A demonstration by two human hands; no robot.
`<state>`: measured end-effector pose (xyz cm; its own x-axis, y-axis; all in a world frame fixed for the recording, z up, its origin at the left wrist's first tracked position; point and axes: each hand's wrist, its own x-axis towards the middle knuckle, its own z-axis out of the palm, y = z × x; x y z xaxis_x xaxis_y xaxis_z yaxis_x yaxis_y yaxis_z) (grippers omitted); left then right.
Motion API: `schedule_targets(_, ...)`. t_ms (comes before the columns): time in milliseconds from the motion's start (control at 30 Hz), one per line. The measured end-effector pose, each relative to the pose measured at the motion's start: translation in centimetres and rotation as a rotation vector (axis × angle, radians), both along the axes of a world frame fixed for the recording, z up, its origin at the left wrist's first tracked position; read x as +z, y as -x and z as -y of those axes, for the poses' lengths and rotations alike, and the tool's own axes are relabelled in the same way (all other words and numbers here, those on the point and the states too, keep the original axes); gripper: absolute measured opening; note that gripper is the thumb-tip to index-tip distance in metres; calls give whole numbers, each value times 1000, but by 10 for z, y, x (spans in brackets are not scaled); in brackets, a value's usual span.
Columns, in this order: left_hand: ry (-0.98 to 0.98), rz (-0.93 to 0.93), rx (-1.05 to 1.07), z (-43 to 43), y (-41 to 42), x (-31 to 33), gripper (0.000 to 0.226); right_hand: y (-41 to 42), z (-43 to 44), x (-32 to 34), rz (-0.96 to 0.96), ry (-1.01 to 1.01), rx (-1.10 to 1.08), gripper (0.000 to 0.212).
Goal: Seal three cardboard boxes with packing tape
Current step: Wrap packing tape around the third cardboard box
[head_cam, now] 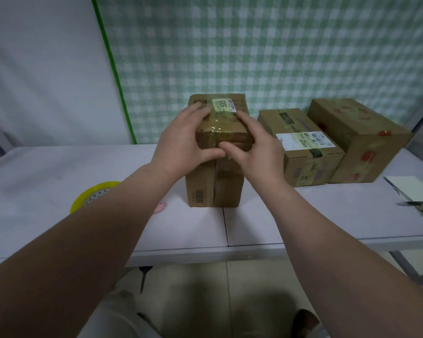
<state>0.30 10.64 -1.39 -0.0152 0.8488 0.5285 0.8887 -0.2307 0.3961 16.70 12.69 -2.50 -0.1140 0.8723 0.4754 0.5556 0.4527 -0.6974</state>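
Three boxes on table (59, 172): tall box (215, 189) upright at centre; second box (305, 152) and third box (362, 140) touching, 2 o'clock. Two hands, left hand (181, 137) and right hand (257, 150), clasp tall box's top edge.

Left hand (181, 140), right hand (257, 152) and forearms (95, 240) are bare; trousers (122, 313) pale, shoe (305, 319) dark.
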Motion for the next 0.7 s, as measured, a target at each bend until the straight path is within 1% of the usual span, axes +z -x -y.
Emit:
schedule_targets(67,-48,240,-39,11,1,2,67,1,9,3,-217,46,89,46)
schedule_targets(100,-69,378,-25,15,2,2,57,2,14,4,-340,94,136,40)
schedule_targets(133,-65,515,-5,17,4,2,52,5,18,5,-447,150,180,38)
schedule_targets(167,-26,669,-7,18,5,2,53,7,21,8,-526,203,219,37)
schedule_targets(200,29,821,-24,21,6,3,59,9,24,10,-572,245,250,37)
schedule_targets(233,94,953,-31,24,8,2,65,11,26,15,-598,273,286,36)
schedule_targets(267,155,1047,-22,26,11,-1,69,11,28,19,-583,284,316,35)
schedule_targets(300,210,1092,15,29,13,-5,70,10,30,24,-532,275,346,35)
schedule_targets(367,297,1106,131,37,17,-14,68,6,30,25,-368,246,337,45)
schedule_targets(400,354,1108,192,41,20,-19,64,2,29,21,-301,248,267,50)
schedule_targets(467,482,1126,281,44,24,-28,54,-12,23,6,-184,302,4,53)
schedule_targets(500,525,1113,301,44,27,-30,50,-20,21,-4,-116,365,-128,56)
schedule_targets(533,548,1087,299,45,29,-31,48,-28,19,-15,-79,456,-206,60)
schedule_targets(567,566,1072,277,45,31,-30,49,-34,18,-24,-97,561,-235,65)
schedule_targets(600,591,1077,239,46,32,-28,53,-37,18,-31,-172,657,-226,69)
schedule_targets(667,657,1093,148,45,34,-26,73,-40,17,-39,-368,776,-181,74)
schedule_targets(700,672,1096,126,43,37,-27,84,-41,16,-42,-429,800,-164,75)
